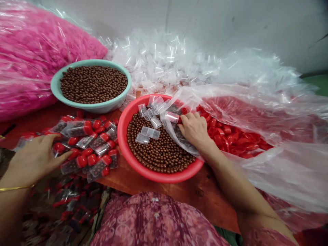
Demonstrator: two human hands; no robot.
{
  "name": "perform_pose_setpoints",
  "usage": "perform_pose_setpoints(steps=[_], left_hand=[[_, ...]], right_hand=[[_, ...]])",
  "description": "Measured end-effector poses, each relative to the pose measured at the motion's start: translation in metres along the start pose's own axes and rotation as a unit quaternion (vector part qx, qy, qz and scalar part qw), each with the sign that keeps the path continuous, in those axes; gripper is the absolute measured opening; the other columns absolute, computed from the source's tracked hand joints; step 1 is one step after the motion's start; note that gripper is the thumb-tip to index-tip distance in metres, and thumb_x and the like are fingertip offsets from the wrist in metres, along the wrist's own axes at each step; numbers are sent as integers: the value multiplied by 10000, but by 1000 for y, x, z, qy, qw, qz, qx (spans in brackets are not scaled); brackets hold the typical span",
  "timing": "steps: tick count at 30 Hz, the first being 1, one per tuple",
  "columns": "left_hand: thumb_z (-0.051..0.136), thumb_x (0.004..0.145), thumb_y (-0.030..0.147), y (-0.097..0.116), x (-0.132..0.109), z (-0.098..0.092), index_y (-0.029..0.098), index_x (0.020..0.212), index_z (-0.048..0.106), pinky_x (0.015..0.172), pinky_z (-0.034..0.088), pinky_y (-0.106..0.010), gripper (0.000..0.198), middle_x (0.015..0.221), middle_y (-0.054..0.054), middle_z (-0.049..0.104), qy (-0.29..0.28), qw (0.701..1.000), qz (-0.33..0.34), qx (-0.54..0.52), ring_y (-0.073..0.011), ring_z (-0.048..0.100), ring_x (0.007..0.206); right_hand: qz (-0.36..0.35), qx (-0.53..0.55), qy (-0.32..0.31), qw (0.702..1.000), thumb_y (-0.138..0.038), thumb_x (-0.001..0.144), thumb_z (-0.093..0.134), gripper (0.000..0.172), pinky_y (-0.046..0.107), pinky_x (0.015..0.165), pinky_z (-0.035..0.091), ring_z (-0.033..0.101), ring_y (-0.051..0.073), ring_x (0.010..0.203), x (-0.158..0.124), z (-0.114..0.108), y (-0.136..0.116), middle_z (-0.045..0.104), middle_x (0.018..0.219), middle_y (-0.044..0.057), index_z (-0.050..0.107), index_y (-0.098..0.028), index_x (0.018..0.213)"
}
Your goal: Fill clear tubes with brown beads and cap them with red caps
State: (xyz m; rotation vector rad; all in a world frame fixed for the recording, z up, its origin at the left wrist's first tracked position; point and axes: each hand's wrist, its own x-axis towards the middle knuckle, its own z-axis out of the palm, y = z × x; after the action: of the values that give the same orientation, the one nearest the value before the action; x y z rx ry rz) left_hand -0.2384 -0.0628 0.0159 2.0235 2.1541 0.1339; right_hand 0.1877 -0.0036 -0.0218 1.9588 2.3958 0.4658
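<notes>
My left hand (36, 157) is at the left edge of a pile of filled clear containers with red caps (84, 147). Its thumb and forefinger are spread apart over the pile. My right hand (193, 128) reaches over the right rim of a red basin (122, 136). Its fingertips are closed on the red end of a small clear plastic container (172, 117), which points left. Brown chocolate balls (156, 157) fill the basin, and several uncapped clear containers (150, 131) lie on them. My curled fingers hide part of the grip.
A pale green basin (91, 106) of brown balls stands at the back left, beside a large bag of pink pieces (41, 51). Clear containers (164, 58) are heaped along the wall. On the right, an open plastic bag (276, 164) holds red caps (230, 136). More capped containers (74, 198) lie below the table edge.
</notes>
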Motion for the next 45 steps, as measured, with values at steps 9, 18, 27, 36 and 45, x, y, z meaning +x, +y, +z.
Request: perform_pose_setpoints(steps=[9,18,27,36,45], left_hand=[[399,902,231,157,40,25,155,941,641,824,449,-306,257,931,-76,665,-6,911,405,75,-198,591,908],[562,808,376,207,91,55,141,958,638,743,460,-291,289,1009,-116,675,-210,884,370,193,-250,632,932],[532,828,316,216,60,33,147,789,556,560,340,-203,175,665,27,554,-230,890,380,-107,-107,502,607],[517,826,366,210,37,46,140,805,502,520,425,-193,228,699,-1,598,-403,775,222,-434,-76,546,523],[429,874,412,188,24,33,152,798,489,517,440,-201,277,711,-21,631,-374,829,174,-377,-88,559,522]], right_hand=[[78,151,220,961,-331,823,493,203,343,715,409,561,229,798,-31,11,20,640,869,116,574,-154,883],[140,305,146,931,-351,803,492,236,289,563,379,540,179,573,-44,10,24,607,688,28,557,-190,963],[119,543,166,815,-382,846,519,204,257,575,439,553,129,622,-42,-12,-1,610,765,2,538,-209,953],[19,575,143,805,-318,870,501,196,314,729,495,627,166,793,-20,-15,-33,654,909,43,538,-205,1027],[68,514,161,840,-338,874,483,201,317,705,485,614,183,760,4,-21,-36,662,877,59,544,-186,991]])
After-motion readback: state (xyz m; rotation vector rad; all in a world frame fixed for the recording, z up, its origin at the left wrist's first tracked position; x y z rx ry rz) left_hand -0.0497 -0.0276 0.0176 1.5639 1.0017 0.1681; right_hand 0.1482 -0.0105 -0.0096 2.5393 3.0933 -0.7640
